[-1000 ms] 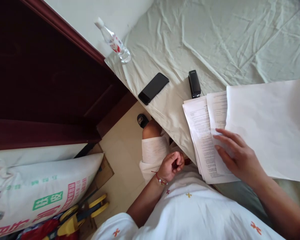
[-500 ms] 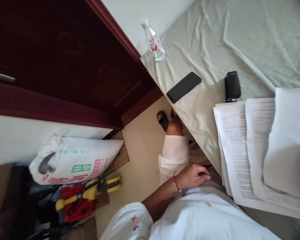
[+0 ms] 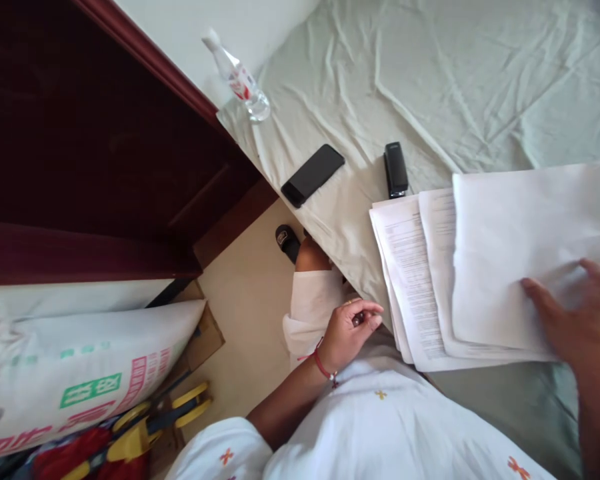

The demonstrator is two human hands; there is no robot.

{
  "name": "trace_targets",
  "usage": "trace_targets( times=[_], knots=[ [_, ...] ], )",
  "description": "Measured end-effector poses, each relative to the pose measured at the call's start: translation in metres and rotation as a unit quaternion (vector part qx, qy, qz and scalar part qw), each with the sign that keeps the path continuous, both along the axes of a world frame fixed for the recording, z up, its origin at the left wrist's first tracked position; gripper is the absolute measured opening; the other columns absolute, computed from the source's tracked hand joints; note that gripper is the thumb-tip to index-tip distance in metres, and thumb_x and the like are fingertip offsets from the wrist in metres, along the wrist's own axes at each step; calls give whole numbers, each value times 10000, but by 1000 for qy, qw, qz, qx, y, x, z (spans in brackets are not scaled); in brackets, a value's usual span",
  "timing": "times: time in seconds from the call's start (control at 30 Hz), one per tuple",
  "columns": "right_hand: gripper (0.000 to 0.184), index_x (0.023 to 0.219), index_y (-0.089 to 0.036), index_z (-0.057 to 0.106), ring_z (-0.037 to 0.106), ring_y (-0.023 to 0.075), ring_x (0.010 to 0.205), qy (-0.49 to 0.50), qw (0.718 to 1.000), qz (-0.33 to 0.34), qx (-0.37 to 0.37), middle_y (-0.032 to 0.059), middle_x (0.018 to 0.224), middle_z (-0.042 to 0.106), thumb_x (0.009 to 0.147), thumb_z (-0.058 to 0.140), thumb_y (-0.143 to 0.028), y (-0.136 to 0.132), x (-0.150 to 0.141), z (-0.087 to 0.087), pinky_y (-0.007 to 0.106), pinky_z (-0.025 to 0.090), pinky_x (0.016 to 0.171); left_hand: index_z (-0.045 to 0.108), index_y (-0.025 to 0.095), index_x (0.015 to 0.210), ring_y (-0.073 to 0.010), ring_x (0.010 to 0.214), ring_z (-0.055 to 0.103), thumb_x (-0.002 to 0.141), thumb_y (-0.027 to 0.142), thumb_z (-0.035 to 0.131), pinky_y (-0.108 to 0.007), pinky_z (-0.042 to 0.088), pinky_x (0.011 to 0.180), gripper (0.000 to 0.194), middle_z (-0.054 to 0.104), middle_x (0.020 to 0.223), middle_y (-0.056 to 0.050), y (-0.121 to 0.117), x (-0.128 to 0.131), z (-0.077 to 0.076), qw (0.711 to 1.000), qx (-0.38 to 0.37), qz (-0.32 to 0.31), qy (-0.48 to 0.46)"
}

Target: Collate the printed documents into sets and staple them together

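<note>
My right hand (image 3: 580, 313) rests on a blank white sheet of paper (image 3: 505, 227) at the right, thumb and fingers spread apart. Beneath that sheet, a fanned stack of printed papers (image 3: 410, 280) shows its left edges. My left hand (image 3: 353, 327), with a red string bracelet at the wrist, is held over my lap beside the bed edge. Its fingers are loosely curled, and I see nothing in them. Just beyond the papers lies a black stapler (image 3: 396, 170).
A black phone (image 3: 313, 175) lies on the pale green sheet (image 3: 420, 80). A clear plastic bottle (image 3: 240, 83) stands at the far left corner by the wall. Dark red wooden furniture (image 3: 80, 133), a white printed sack (image 3: 105, 360) and a yellow-black object (image 3: 135, 440) are on the left.
My right hand has moved right, from the left edge of the white sheet onto its right part. The view swung left and came back. My left hand's fingers have shifted slightly.
</note>
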State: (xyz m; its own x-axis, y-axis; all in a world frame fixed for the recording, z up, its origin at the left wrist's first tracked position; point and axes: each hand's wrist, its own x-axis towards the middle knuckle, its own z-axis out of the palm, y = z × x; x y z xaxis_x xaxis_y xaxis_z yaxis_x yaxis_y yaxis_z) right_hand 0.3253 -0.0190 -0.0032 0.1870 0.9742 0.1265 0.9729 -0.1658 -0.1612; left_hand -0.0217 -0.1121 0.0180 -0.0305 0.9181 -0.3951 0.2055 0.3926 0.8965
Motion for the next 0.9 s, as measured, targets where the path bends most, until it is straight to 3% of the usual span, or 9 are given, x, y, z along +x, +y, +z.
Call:
trace_targets(
  times=[0.07,0.17,0.33,0.53,0.7,0.8,0.9],
  knots=[
    [885,1486,-104,558,518,459,1391,39,999,-32,-10,274,1436,603,862,533,-732,-3,-6,8,585,366,1197,803,147,1024,-155,806,644,943,359,657,-262,488,770,270,735,900,-72,3,3,1,1000,-13,16,13],
    [900,1519,-127,537,613,463,1239,100,990,-88,-44,267,1347,653,803,655,-660,-3,-10,21,605,479,1046,818,142,983,-196,926,695,942,374,638,-286,506,864,297,781,974,-92,9,6,2,999,-34,32,23],
    [715,1484,-235,561,682,307,903,177,977,-89,-78,139,1153,732,835,634,-526,0,-15,28,476,507,899,823,103,1004,-194,794,663,908,444,630,-293,492,743,404,766,860,-100,17,8,7,996,-70,26,48],
    [614,1451,-251,570,675,295,1000,187,976,-12,-116,123,1147,725,886,600,-491,5,-22,28,410,484,891,814,87,1084,-166,668,598,915,462,591,-272,438,641,467,720,751,-76,28,14,17,993,-94,4,74],
    [768,1521,-194,494,633,328,1044,110,990,-18,-84,197,1345,636,876,643,-586,12,-23,30,457,474,842,779,118,1141,-177,716,613,991,322,471,-285,422,697,398,732,813,-78,41,15,29,980,-71,-68,171],
    [747,1481,-195,533,634,338,1015,104,987,-42,-117,192,1290,662,876,625,-623,18,-22,32,469,466,813,754,158,990,-182,768,602,993,264,456,-288,378,709,316,733,873,-82,52,16,33,959,-38,-120,253],
    [605,1336,-215,644,655,317,937,146,971,-47,-182,135,1084,731,863,614,-592,25,-19,33,439,462,793,661,164,733,-154,657,488,994,321,479,-293,301,653,355,619,689,-39,65,17,29,946,-42,-151,284]
  ],
)
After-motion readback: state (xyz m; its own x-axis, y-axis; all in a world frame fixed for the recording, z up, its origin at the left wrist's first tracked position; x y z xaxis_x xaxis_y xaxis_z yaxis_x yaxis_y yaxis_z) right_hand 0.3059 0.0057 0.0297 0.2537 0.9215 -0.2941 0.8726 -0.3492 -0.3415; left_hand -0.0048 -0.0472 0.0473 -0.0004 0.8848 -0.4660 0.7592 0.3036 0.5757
